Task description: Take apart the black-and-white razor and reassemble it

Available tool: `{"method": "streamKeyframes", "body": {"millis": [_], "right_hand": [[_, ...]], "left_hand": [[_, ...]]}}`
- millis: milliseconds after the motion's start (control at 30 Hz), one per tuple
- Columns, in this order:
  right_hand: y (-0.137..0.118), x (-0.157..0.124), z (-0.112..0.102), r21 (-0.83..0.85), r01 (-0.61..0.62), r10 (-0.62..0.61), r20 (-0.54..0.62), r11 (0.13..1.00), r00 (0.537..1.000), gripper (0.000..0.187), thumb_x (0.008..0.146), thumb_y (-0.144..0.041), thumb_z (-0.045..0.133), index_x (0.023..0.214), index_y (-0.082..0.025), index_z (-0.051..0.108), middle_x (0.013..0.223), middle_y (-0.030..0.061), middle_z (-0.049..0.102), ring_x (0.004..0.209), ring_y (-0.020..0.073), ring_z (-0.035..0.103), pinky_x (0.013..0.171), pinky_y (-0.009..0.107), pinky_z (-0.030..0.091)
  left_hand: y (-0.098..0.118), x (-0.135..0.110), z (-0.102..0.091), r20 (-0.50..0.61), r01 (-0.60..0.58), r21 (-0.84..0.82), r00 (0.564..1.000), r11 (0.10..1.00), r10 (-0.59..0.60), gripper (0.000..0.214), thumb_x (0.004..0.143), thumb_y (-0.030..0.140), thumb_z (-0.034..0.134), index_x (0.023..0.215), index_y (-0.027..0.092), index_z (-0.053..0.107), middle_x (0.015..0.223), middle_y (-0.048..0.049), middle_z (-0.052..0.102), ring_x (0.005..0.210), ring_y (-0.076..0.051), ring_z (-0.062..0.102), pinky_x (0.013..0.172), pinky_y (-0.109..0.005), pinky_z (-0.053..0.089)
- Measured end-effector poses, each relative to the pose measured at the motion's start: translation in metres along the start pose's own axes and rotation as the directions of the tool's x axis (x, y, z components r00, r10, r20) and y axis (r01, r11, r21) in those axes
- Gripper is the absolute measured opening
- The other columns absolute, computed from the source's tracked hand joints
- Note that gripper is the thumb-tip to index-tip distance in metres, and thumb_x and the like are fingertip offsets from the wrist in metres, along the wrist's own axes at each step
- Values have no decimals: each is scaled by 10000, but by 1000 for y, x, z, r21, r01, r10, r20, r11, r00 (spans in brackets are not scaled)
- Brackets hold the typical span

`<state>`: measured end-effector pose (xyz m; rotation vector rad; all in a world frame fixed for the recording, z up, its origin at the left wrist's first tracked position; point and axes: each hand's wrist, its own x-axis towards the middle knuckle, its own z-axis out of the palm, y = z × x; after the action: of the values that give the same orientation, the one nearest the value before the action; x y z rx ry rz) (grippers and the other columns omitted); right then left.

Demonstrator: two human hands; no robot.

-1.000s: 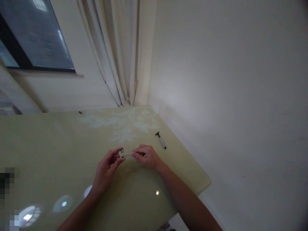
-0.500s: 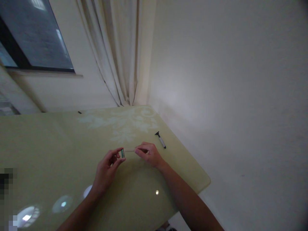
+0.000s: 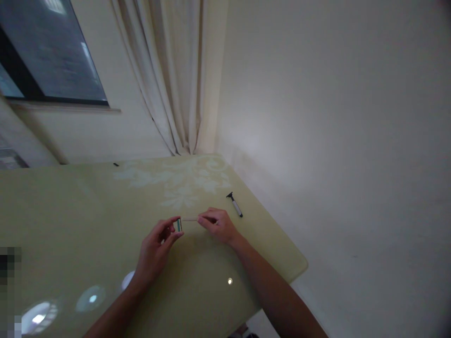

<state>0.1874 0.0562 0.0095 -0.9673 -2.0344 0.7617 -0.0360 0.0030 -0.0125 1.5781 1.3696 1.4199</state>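
My left hand (image 3: 155, 246) pinches a small rectangular razor cartridge (image 3: 179, 225) by its two ends, between thumb and fingertips. It is teal with dark edges and stands upright above the table. From the right, my right hand (image 3: 217, 225) grips a thin pale stick (image 3: 190, 219) between thumb and fingers. The stick's far end points at the cartridge's upper part; whether it touches is too small to tell. Beyond my right hand lies a razor (image 3: 235, 205) with a grey-and-black handle, its black head towards the wall.
The glossy pale green table (image 3: 88, 225) has a white floral pattern near the far corner. A small dark piece (image 3: 116, 164) lies by the back edge. A plain wall (image 3: 334, 141) runs along the right side, and a curtain (image 3: 176, 84) hangs behind.
Almost nothing differs. Both hands keep their hold, and the right hand with the stick has shifted only very slightly.
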Motion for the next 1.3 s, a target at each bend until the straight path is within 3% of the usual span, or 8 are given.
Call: {"method": "streamKeyframes", "body": {"millis": [333, 467, 633, 733, 833, 967, 1133, 1300], "right_hand": [[0, 0, 1, 25, 35, -36, 62, 999, 997, 337, 981, -469, 630, 993, -195, 825, 756, 19, 659, 653, 119, 562, 652, 232, 419], [-1, 0, 0, -46, -29, 27, -33, 999, 999, 363, 996, -473, 609, 974, -185, 828, 740, 23, 647, 652, 121, 549, 647, 237, 404], [-2, 1, -1, -40, 27, -25, 55, 999, 998, 352, 1005, -470, 599, 1001, -194, 817, 764, 22, 664, 672, 124, 562, 660, 232, 407], [7, 6, -16, -210, -44, 16, -134, 977, 991, 377, 1023, -448, 556, 905, -191, 804, 732, 28, 653, 691, 147, 558, 671, 252, 386], [25, 9, -45, -228, -198, 91, -409, 953, 908, 427, 1049, -442, 466, 955, -167, 779, 767, 51, 676, 705, 172, 571, 684, 269, 398], [50, 9, -80, -249, -481, 239, -627, 840, 741, 406, 1047, -288, 375, 1070, -143, 754, 898, 102, 704, 822, 210, 611, 769, 291, 435], [62, 2, -87, -386, -701, 431, -581, 600, 690, 327, 998, -223, 481, 1005, -154, 801, 1025, 153, 699, 918, 228, 649, 766, 291, 443], [65, -3, -83, -424, -750, 463, -600, 507, 652, 306, 992, -222, 524, 956, -152, 820, 1046, 192, 720, 950, 254, 682, 726, 295, 456]], "left_hand": [[-2, 0, 0, 7, -7, 26, 1000, 1000, 7, 414, 830, 463, 733, 1185, 250, 720, 790, 27, 573, 706, -152, 584, 657, -260, 475], [-1, 0, 0, 17, -27, 30, 1000, 999, 27, 387, 845, 450, 721, 1174, 247, 728, 792, 24, 575, 714, -151, 587, 663, -259, 473], [1, 0, 1, 34, -57, 44, 998, 997, 55, 388, 838, 443, 733, 1171, 244, 722, 802, 25, 587, 682, -142, 566, 657, -261, 471], [4, -2, 1, 36, -72, 47, 997, 996, 70, 376, 840, 449, 734, 1153, 242, 721, 794, 27, 569, 686, -140, 559, 654, -258, 462], [9, -1, 7, 42, -60, 56, 997, 997, 57, 380, 845, 450, 730, 1163, 245, 706, 835, 21, 579, 678, -128, 544, 641, -249, 454], [14, 15, 35, 215, -65, 96, 976, 993, 43, 379, 786, 438, 766, 1099, 230, 713, 907, -8, 640, 641, -124, 532, 602, -252, 454], [10, 55, 100, 323, -133, 208, 945, 969, 61, 357, 761, 391, 769, 1048, 188, 706, 951, -49, 687, 730, -169, 587, 707, -311, 503], [11, 79, 150, 300, -173, 494, 954, 852, 19, 349, 868, 374, 704, 1174, 207, 724, 1044, -82, 714, 969, -251, 638, 862, -376, 466]]}}
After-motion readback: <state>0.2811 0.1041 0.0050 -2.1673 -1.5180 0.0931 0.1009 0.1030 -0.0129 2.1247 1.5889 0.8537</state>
